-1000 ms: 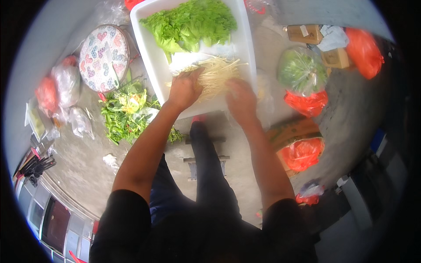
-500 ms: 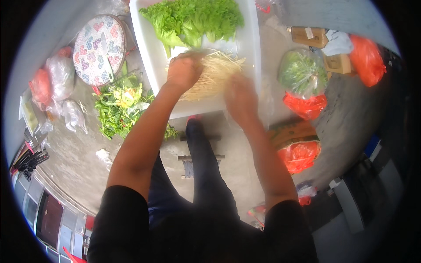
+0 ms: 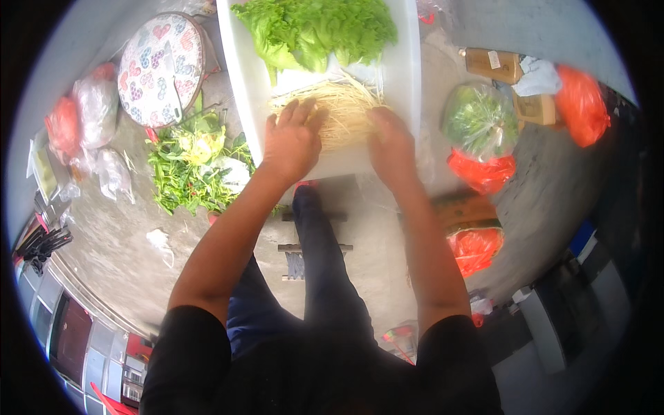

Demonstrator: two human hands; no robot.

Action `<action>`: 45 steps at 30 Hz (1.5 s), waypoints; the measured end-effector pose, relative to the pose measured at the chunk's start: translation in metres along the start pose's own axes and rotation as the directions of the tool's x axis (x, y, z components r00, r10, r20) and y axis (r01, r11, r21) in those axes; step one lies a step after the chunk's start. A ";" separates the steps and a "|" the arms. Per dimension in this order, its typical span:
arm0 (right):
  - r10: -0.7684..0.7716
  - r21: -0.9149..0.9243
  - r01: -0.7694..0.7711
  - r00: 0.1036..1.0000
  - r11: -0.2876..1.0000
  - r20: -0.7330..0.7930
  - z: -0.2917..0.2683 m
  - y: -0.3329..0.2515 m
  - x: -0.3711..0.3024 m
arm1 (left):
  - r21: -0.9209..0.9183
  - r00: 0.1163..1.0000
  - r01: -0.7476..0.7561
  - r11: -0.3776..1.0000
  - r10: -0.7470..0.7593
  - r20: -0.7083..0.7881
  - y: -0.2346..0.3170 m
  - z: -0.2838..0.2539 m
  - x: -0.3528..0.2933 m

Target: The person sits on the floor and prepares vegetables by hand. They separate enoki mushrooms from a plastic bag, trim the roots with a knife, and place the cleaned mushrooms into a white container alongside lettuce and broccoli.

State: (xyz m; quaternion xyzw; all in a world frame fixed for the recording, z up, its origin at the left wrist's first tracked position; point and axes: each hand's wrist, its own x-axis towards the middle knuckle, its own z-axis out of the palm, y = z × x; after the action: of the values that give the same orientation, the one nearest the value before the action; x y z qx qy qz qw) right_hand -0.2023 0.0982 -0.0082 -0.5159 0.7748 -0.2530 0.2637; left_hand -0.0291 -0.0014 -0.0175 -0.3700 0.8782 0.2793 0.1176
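A deep white tub point(image 3: 243, 90) holds a heap of thin, pale yellow strands point(image 3: 344, 119) in its near half; I cannot tell what food they are. Green leafy lettuce point(image 3: 315, 31) fills the far half. My left hand point(image 3: 293, 138) lies on the left end of the strands, palm down and fingers spread. At the right end, by the tub's wall, my right hand point(image 3: 391, 138) rests against the heap with its fingers bent down at the edge. Its fingertips are partly hidden, and I see nothing lifted in either hand.
Left of the tub are a round heart-patterned board point(image 3: 153, 76) with a knife point(image 3: 171, 86) on it, and a pile of green trimmings point(image 3: 197, 162). A bag of greens point(image 3: 481, 117), red plastic bags point(image 3: 579, 104) and a cardboard box point(image 3: 463, 211) stand on the right.
My left hand has come slightly nearer me and spread its fingers. The right hand, blurred before, has moved up to the strands' right end. The whole view has shifted a little.
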 end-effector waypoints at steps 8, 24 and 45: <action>-0.067 -0.164 0.071 0.997 0.984 0.027 0.009 0.007 -0.002 | 0.012 0.997 -0.073 0.997 0.072 0.037 0.011 -0.009 -0.031; -0.113 -0.184 0.151 0.973 0.971 0.202 0.034 0.025 0.075 | -0.091 0.967 -0.016 0.996 -0.008 -0.256 0.002 0.007 0.002; -0.075 -0.173 0.106 0.981 0.979 0.179 0.013 0.014 0.047 | -0.194 0.996 -0.089 0.977 0.083 -0.040 0.017 0.008 -0.034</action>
State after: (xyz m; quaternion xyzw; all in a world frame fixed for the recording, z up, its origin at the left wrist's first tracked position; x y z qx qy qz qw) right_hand -0.2183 0.0577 -0.0338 -0.5925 0.7447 -0.1476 0.2694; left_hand -0.0176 0.0329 -0.0035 -0.3459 0.8634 0.3631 0.0548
